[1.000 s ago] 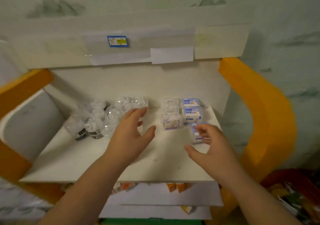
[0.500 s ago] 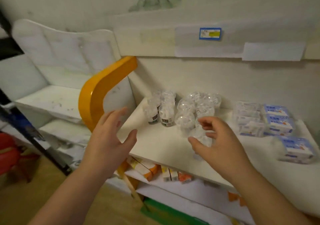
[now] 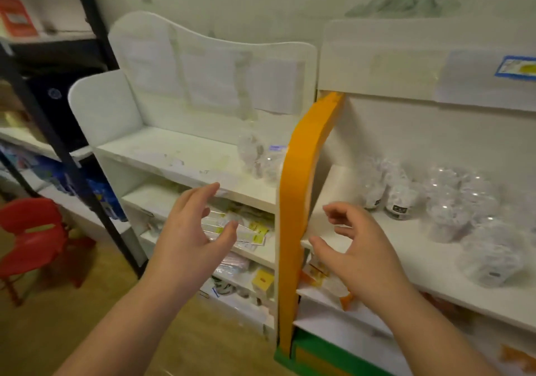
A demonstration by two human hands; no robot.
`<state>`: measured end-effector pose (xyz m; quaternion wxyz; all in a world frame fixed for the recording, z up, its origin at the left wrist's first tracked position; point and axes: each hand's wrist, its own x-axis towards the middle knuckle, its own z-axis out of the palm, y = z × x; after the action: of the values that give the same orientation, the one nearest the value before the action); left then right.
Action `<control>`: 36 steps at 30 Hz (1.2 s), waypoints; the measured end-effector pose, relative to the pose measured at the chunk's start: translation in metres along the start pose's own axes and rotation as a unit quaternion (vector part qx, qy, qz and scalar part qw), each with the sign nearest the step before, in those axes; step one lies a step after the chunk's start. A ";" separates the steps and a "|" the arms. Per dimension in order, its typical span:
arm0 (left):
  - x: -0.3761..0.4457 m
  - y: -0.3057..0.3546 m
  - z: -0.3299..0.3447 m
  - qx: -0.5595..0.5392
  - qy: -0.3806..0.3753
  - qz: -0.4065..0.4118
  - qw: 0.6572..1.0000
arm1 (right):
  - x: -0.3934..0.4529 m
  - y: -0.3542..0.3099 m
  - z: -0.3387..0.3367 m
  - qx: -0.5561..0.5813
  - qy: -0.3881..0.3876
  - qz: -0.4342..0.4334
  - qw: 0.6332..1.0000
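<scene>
Head view, shelf stocking. Left hand (image 3: 191,230) hovers in front of the front edge of the left shelf (image 3: 174,155); fingers straight and a little spread, thumb apart, nothing in it. Right hand (image 3: 356,245) hangs over the front left corner of the right shelf (image 3: 420,262), just right of the orange divider (image 3: 301,187); fingers loosely curled, thumb out, gripping nothing.

Clear-wrapped jars (image 3: 452,210) stand in a cluster on the right shelf, towards its back and right, near the right hand but apart from it; two small dark-labelled bottles (image 3: 400,201) are the closest of them. A few clear packets (image 3: 256,158) sit on the left shelf against the divider (contents too blurred to tell).

Judgement: some stock is placed on both shelves, few pieces left, many right; neither hand carries anything, so the next pick is not yet begun; which way goods are meant to cross the divider cannot be told.
</scene>
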<state>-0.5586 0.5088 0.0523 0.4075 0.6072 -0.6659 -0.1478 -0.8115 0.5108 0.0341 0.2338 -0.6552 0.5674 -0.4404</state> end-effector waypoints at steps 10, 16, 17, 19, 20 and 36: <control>0.049 -0.080 -0.051 0.000 -0.017 0.009 1.000 | 0.039 -0.050 0.092 -0.008 0.001 -0.002 1.000; 0.097 -0.113 -0.046 0.013 -0.029 0.011 0.999 | 0.084 -0.049 0.133 0.006 0.001 -0.009 1.000; 0.108 -0.119 -0.048 0.018 -0.030 0.010 0.999 | 0.095 -0.048 0.139 0.010 -0.001 -0.009 1.000; 0.131 -0.131 -0.052 0.032 -0.031 0.009 0.999 | 0.118 -0.048 0.155 0.011 -0.008 -0.007 1.000; 0.142 -0.136 -0.055 0.041 -0.033 0.009 0.999 | 0.130 -0.048 0.163 0.009 -0.011 -0.007 1.000; 0.320 -0.214 -0.013 0.004 -0.118 0.114 0.986 | 0.255 -0.018 0.249 -0.138 0.060 0.059 0.987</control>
<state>-0.3797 0.1687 0.0281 0.3376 0.5072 -0.7750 -0.1679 -0.6002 0.2247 0.0036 0.1328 -0.6190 0.6734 -0.3817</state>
